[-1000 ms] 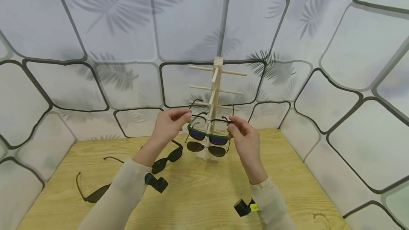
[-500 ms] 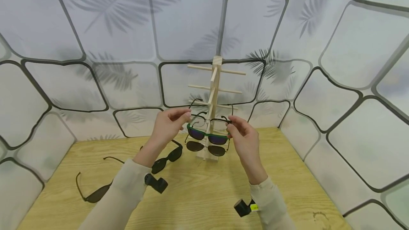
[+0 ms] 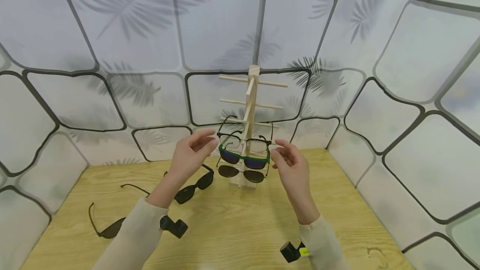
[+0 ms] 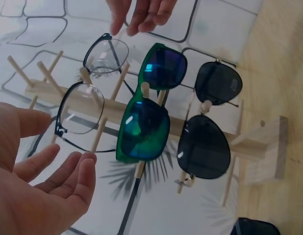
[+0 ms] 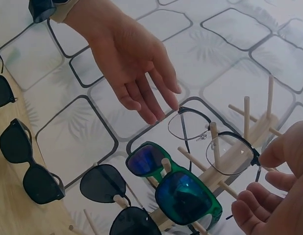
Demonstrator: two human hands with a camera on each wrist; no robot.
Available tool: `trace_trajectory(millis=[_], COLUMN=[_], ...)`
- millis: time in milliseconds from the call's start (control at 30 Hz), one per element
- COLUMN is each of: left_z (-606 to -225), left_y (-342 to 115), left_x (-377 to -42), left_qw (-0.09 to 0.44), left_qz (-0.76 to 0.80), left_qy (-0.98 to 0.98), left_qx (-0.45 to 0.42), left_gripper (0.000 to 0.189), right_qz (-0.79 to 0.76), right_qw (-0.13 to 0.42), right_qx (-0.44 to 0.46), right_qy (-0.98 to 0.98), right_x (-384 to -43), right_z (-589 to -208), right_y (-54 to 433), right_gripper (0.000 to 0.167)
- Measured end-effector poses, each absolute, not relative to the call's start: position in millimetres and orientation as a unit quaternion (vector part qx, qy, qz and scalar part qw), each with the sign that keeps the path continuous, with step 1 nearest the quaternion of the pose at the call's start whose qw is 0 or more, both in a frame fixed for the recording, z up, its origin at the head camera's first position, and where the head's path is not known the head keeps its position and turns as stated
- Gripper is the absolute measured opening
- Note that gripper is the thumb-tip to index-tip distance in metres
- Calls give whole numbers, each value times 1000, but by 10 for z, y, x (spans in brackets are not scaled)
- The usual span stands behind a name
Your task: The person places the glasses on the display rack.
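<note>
Clear half-rim eyeglasses with black brows (image 3: 258, 140) sit on the wooden display stand (image 3: 254, 71), their temples pointing back. Beneath them on the same stand are green-framed sunglasses with blue mirrored lenses (image 3: 230, 157). Lowest hang dark metal-framed sunglasses (image 3: 253, 176). My left hand (image 3: 190, 155) is just left of the clear eyeglasses, fingers loosely bent and holding nothing. On the other side, my right hand (image 3: 294, 170) is beside their right corner, also holding nothing. In the left wrist view a gap shows between the left fingers (image 4: 85, 178) and the frame.
Black sunglasses (image 3: 194, 187) lie on the wood-grain table (image 3: 225, 228) left of the stand. Another dark pair (image 3: 111, 229) lies farther left, partly behind the left sleeve. Several bare pegs (image 3: 271, 83) stick out higher on the stand. Patterned walls (image 3: 221, 24) enclose the table.
Both hands have let go of the clear eyeglasses and moved apart, the left hand leftward and the right hand rightward. The eyeglasses stay on the stand.
</note>
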State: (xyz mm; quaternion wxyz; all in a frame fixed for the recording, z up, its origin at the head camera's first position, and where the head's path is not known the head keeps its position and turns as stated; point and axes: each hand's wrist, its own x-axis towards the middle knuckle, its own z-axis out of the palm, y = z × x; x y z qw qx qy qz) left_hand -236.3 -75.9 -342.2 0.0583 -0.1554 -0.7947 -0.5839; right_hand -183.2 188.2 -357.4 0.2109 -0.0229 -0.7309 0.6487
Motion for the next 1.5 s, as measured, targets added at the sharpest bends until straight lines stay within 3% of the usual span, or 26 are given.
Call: trace_trajectory(millis=[433,867,1500], left_z=[-3724,-4073,-4449], left_y=[-1311,-1749,-2706], left_x=[-1947,-1673,-1193], left_qw=[69,94,128], left_qz=[-560,-546,-499], left_qy=[-818,-829,-851], left_qx=[-115,-83,96], left_gripper=[40,42,53], right_qz=[644,637,597], right_qw=[191,59,-79], right_qx=[2,98,188], right_qy=[-740,-762,-776], right_x=[-1578,-1614,-1747], right_z=[-3930,-4198,-4584], right_y=[1686,1163,338], right_gripper=[29,33,39])
